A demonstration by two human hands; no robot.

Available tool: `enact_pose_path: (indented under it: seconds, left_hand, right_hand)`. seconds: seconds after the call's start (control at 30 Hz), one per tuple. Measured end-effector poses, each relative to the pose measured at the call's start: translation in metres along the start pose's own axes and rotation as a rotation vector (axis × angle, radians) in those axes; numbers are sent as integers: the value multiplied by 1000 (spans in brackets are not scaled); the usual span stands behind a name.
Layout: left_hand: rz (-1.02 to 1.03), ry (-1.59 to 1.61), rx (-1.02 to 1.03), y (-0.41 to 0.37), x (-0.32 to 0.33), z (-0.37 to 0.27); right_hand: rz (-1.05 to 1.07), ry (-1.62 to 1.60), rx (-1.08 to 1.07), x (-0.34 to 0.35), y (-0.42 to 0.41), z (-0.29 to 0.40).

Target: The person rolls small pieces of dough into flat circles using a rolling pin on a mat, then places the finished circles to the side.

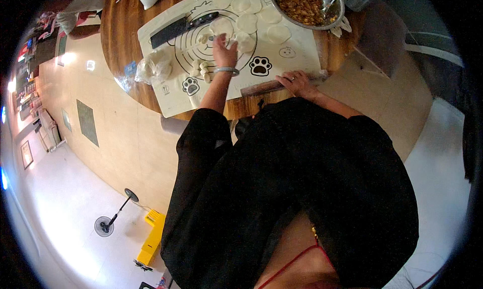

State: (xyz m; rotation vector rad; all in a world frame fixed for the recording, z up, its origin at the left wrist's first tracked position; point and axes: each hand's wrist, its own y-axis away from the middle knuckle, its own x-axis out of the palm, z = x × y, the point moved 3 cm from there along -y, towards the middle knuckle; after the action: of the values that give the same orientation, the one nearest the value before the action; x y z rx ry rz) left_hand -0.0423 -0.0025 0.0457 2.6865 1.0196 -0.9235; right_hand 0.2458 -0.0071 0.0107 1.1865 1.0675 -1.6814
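My left hand [225, 53], with a pale bangle at the wrist, reaches over the printed dough mat [302, 62]. Its fingers are bent down at a round dough wrapper [221, 26]; whether they pinch any dough is unclear. Small dough pieces [202, 68] lie in a cluster beside that wrist. More flat wrappers [279, 34] are spread toward the far side, some overlapping. My right hand [300, 84] lies over a dark wooden rolling pin [260, 88] at the mat's near edge, fingers draped across it.
A black-handled cleaver [169, 31] lies on the mat at left. Near it sits a plastic bag of dough [154, 66]. A metal bowl of chopped filling [302, 6] with a utensil stands at the far right of the round wooden table [120, 51]. A standing fan [104, 226] is on the floor.
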Motion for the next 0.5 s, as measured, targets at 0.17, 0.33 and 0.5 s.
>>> enact_pose_path:
  seconds: [0.17, 0.33, 0.5]
  left_hand:
    - [10, -162, -125, -29, -76, 86]
    - [226, -448, -245, -12, -102, 107]
    - [131, -554, 90, -8, -107, 106]
  right_hand:
    - [-47, -86, 0, -9, -14, 7]
    - [-32, -208, 22, -18, -10, 1]
    - [13, -226, 25, -31, -14, -1]
